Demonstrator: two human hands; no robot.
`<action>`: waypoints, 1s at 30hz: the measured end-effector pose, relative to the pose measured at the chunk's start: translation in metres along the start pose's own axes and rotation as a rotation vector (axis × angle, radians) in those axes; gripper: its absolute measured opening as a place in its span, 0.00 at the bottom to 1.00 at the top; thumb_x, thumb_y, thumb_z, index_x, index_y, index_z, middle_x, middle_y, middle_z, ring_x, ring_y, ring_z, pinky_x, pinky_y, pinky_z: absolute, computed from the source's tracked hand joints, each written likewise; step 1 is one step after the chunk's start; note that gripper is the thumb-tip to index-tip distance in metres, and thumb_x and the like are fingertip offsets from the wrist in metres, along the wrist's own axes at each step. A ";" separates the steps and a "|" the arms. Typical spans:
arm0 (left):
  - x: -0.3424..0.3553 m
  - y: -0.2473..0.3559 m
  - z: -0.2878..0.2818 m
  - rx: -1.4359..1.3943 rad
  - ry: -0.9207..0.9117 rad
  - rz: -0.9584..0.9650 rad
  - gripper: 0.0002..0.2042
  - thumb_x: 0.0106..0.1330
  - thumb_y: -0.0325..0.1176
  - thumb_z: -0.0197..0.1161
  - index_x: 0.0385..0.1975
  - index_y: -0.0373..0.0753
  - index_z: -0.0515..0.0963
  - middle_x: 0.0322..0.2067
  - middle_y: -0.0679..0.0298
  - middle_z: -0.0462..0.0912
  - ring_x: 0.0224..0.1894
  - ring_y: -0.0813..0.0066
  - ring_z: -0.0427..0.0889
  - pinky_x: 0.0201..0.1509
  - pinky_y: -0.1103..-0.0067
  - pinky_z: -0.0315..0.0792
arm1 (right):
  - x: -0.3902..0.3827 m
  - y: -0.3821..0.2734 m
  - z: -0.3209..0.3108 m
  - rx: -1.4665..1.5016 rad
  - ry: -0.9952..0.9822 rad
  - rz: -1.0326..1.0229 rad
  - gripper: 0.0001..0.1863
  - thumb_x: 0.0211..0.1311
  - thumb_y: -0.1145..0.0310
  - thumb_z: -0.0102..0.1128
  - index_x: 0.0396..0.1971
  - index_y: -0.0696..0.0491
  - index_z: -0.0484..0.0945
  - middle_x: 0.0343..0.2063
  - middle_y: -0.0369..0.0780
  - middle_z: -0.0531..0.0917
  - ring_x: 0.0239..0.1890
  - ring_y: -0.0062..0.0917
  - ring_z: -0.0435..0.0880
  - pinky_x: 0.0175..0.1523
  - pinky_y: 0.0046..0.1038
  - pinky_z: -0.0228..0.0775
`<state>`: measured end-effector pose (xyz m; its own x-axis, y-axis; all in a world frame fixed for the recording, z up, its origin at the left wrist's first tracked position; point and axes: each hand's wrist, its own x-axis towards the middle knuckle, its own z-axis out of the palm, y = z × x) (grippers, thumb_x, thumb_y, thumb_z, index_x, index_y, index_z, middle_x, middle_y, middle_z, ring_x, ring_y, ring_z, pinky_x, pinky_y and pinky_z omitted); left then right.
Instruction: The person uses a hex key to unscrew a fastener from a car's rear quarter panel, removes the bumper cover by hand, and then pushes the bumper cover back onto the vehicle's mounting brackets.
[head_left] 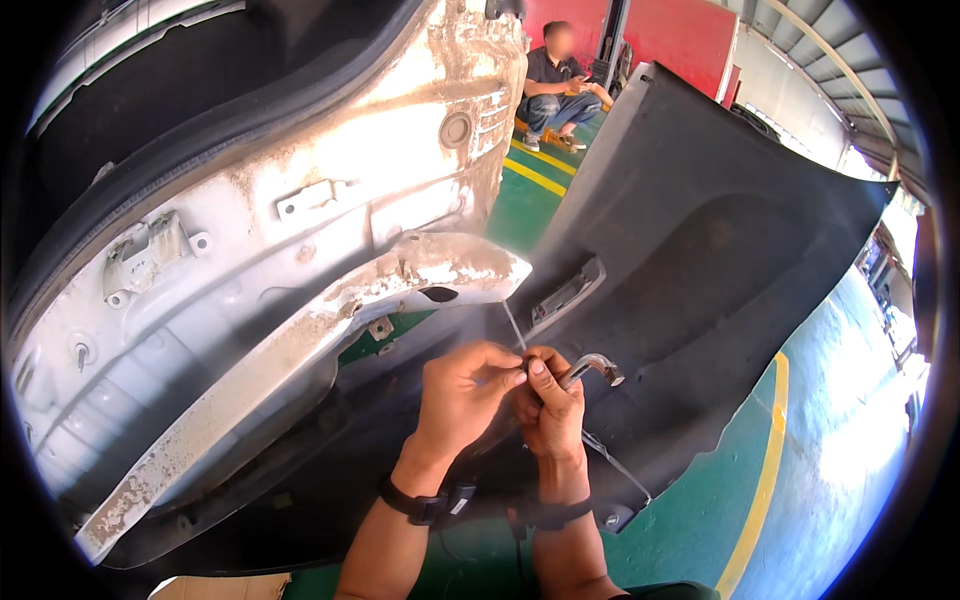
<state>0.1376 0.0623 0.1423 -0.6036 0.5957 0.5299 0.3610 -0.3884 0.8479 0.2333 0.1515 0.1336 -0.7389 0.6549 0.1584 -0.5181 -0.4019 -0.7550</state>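
My left hand (pixel 462 396) is closed in a pinch, its fingertips against those of my right hand. A small dark piece shows between them, too small to name. My right hand (pixel 552 405) is wrapped round a chrome L-shaped wrench (pixel 596 366), whose bent end sticks out to the right. A thin pale wire or rod (pixel 514 325) runs from the pinched fingers up to the tip of a white, rust-stained metal beam (pixel 400 272). Both hands are in front of a large dark bumper cover (pixel 700 250), which shows a slotted light-coloured insert.
A worn white car body panel (pixel 330 150) with brackets fills the upper left. A thin metal strip (pixel 618 465) lies near the cover's lower edge. Behind, a person (pixel 560 85) squats on the green floor (pixel 725 480), which has yellow lines (pixel 762 470).
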 end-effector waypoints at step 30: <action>-0.006 0.054 -0.007 0.278 0.145 0.109 0.10 0.61 0.22 0.66 0.41 0.28 0.78 0.37 0.55 0.82 0.36 0.75 0.80 0.41 0.82 0.73 | 0.024 0.017 0.042 0.317 -0.146 -0.035 0.12 0.61 0.69 0.61 0.22 0.55 0.69 0.15 0.32 0.68 0.16 0.12 0.62 0.21 0.20 0.54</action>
<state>0.1560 0.0333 0.1846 -0.6383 0.4471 0.6267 0.5973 -0.2260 0.7695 0.1888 0.1335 0.1509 -0.7605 0.5826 0.2869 -0.6351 -0.5750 -0.5158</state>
